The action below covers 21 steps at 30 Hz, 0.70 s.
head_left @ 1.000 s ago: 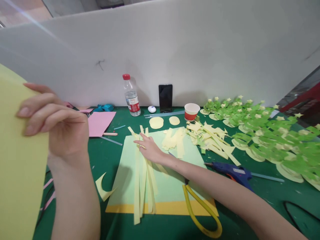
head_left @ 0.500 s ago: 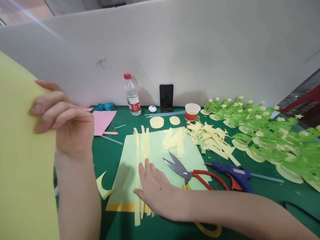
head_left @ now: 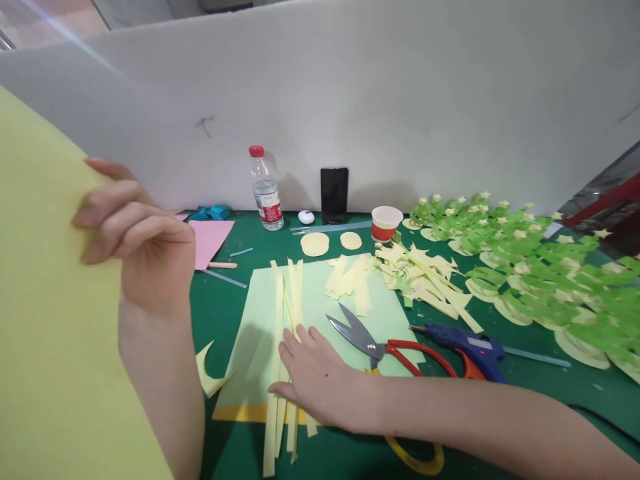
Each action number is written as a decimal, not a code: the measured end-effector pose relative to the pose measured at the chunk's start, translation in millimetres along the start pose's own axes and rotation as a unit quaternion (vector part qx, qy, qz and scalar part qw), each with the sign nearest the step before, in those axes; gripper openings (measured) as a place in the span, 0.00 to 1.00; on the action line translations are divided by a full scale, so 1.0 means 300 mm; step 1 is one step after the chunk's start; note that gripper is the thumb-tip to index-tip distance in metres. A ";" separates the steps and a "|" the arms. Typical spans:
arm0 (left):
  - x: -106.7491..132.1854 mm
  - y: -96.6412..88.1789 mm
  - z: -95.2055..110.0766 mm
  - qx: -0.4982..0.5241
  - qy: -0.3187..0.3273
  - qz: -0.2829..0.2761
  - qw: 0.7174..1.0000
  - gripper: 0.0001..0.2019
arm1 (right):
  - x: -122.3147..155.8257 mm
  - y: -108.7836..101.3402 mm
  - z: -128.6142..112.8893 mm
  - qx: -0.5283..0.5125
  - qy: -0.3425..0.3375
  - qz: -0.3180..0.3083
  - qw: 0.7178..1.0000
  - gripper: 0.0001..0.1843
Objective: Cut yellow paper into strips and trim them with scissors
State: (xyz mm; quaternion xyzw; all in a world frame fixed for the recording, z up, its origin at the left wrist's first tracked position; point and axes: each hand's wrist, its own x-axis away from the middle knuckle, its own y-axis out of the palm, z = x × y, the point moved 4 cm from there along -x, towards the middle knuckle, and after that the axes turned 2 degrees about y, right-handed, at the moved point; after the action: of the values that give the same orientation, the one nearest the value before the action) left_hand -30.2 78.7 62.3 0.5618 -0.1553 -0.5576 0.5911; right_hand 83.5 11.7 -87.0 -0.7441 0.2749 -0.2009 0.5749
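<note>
The left hand (head_left: 143, 243) is raised and closed on the edge of a large pale yellow sheet (head_left: 50, 333), fingers curled over the front. The sheet is smooth and plain, and fills the space left of that hand down to the bottom of the view.

The right hand (head_left: 317, 377) lies flat, fingers loosely spread, on a bundle of long narrow yellow strips (head_left: 283, 313). The strips run away from the person, roughly parallel. Their near ends fan out past the hand and over the edge of the light green card (head_left: 247, 353) beneath them.

Just right of the right hand lie scissors (head_left: 367, 341) with blades parted, and beyond them a blue glue gun (head_left: 467, 345). Beyond the fingertips sit short yellow scraps (head_left: 423, 273) and two yellow discs (head_left: 315, 244). Well to the right spreads a crowd of green paper trees (head_left: 540, 273) topped with stars.

Everything rests on a dark green mat (head_left: 525, 390). A pink card (head_left: 213, 239) lies just right of the left hand. Along the far edge stand a bottle (head_left: 264, 193), a phone (head_left: 334, 195) and a cup (head_left: 386, 223), against a white partition (head_left: 375, 100).
</note>
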 end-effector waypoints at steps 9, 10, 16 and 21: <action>-0.003 -0.002 -0.002 0.027 -0.013 -0.035 0.999 0.21 | -0.085 0.025 0.045 -0.070 0.004 0.025 0.997 0.16; -0.004 -0.002 -0.002 0.006 -0.015 -0.037 0.999 0.20 | -0.094 0.021 0.053 -0.086 0.013 0.032 0.996 0.17; -0.016 -0.018 -0.028 -0.174 -0.076 -0.054 0.980 0.13 | -0.097 -0.112 0.118 -0.230 0.049 0.108 0.966 0.20; 0.038 -0.012 -0.099 -0.364 -0.189 -0.078 0.909 0.03 | 0.000 -0.303 0.286 -0.390 0.091 0.156 0.903 0.34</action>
State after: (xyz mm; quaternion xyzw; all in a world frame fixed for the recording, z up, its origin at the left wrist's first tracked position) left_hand -4.1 84.7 44.7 0.2023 -0.0066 -0.7152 0.6689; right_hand 152.4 92.7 -21.5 -0.8349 0.4946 -0.0525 0.2357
